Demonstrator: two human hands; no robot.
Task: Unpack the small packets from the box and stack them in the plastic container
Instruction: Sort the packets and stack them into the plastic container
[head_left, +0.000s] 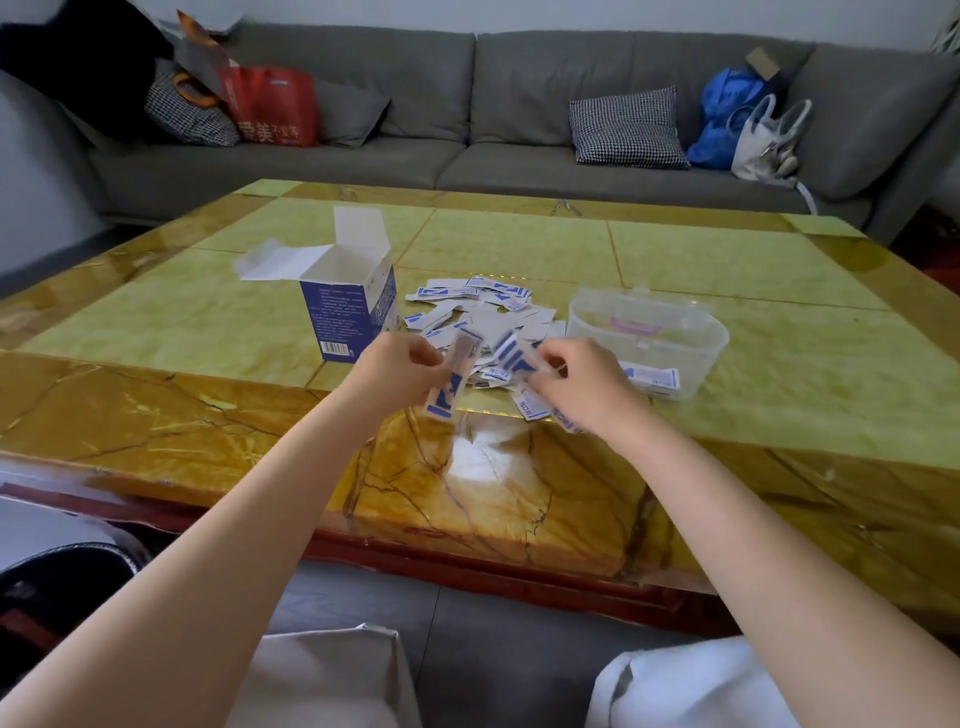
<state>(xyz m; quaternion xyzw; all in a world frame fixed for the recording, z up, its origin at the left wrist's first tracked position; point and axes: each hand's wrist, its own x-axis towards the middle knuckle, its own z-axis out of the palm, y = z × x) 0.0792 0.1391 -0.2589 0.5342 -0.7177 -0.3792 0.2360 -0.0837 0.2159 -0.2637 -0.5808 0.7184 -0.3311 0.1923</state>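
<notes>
A blue-and-white box (347, 306) stands open on the table, flaps up. To its right lies a loose pile of several small white-and-blue packets (480, 312). A clear plastic container (647, 340) sits right of the pile, with a few packets (653, 378) lying flat inside at its near end. My left hand (397, 371) grips a thin stack of packets (451, 382), blurred. My right hand (576, 379) pinches a few packets (511, 353) just above the pile's near edge, and more packets stick out under its palm.
The table (519, 467) is glossy yellow-green stone with a brown marbled border and a red lower edge. A grey sofa (467, 104) with cushions and bags stands behind it. My knees in light trousers (332, 675) are below the table edge.
</notes>
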